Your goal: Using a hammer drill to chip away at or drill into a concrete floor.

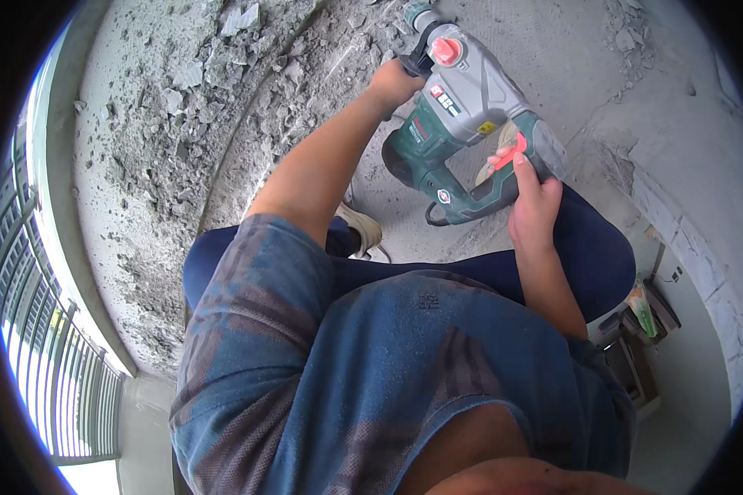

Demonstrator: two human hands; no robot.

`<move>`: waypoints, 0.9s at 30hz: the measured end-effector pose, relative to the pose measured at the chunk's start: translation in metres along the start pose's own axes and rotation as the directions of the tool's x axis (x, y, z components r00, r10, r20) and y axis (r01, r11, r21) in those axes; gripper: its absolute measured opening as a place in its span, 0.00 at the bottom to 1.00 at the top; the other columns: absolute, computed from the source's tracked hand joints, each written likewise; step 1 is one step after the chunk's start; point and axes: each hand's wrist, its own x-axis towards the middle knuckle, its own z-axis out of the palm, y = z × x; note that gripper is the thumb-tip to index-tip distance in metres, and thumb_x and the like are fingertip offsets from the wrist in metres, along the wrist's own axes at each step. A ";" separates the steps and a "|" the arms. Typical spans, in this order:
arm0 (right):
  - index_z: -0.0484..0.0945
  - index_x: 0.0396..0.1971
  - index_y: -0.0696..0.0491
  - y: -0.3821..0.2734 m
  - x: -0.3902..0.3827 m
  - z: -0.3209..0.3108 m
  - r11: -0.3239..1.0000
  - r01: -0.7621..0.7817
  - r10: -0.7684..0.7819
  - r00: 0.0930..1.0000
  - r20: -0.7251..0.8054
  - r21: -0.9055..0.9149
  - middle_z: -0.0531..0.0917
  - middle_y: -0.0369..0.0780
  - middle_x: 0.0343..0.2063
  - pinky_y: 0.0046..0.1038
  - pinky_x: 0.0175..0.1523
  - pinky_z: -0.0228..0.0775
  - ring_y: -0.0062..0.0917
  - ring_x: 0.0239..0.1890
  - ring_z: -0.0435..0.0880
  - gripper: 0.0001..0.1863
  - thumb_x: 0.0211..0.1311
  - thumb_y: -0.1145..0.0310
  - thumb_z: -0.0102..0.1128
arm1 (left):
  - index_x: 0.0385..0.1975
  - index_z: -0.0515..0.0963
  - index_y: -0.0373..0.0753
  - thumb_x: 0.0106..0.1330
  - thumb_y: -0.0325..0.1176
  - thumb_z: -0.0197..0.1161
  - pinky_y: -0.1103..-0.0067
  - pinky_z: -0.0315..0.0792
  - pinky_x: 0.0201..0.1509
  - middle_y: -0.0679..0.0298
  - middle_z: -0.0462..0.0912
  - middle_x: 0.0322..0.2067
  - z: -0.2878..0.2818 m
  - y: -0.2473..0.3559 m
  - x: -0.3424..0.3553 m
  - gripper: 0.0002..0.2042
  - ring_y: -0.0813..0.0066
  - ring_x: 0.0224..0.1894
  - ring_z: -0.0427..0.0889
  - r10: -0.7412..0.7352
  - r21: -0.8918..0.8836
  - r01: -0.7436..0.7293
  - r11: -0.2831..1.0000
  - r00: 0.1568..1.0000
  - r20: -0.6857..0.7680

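A green and grey rotary hammer drill (479,82) lies across the space in front of my knees, its chuck end toward the top of the view. My left hand (394,86) is closed around the black side handle near the chuck. My right hand (534,202) grips the rear handle, fingers by the red trigger (510,153). On the drill's upper side sits a red knob (446,51). Whatever is fitted in the chuck lies outside the view. A black cord (436,216) leaves the bottom of the handle.
Broken concrete rubble (190,107) covers the floor on the left, with a cable (233,136) running through it. A pale shoe (359,229) shows below the drill. Metal railings (58,355) stand far left; marbled stone edging (677,227) and stacked items (644,318) are at right.
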 end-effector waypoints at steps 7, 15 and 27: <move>0.76 0.46 0.62 -0.010 0.000 0.029 0.985 -0.174 0.174 0.981 -0.085 0.011 0.83 0.41 0.31 0.29 0.37 0.77 0.26 0.32 0.85 0.14 0.64 0.70 0.57 | 0.36 0.83 0.35 0.51 0.47 0.68 0.69 0.77 0.46 0.51 0.86 0.34 -0.005 -0.035 -0.024 0.21 0.59 0.38 0.86 -0.024 0.109 0.027 0.994 0.999 -0.028; 0.77 0.47 0.60 0.002 -0.035 0.040 0.972 -0.236 0.236 0.972 0.020 0.016 0.83 0.42 0.33 0.30 0.37 0.78 0.28 0.33 0.85 0.14 0.65 0.68 0.56 | 0.40 0.84 0.33 0.48 0.54 0.70 0.66 0.76 0.52 0.43 0.84 0.41 -0.027 -0.067 -0.084 0.29 0.52 0.48 0.84 -0.211 0.085 0.212 0.974 0.977 -0.012; 0.79 0.41 0.61 -0.058 0.038 0.077 0.986 -0.050 0.041 0.997 -0.060 -0.159 0.83 0.40 0.31 0.27 0.42 0.74 0.24 0.32 0.83 0.10 0.64 0.71 0.58 | 0.38 0.83 0.33 0.46 0.55 0.71 0.70 0.77 0.48 0.48 0.85 0.39 -0.033 0.005 0.022 0.29 0.57 0.43 0.86 -0.019 -0.038 0.022 0.999 0.997 0.080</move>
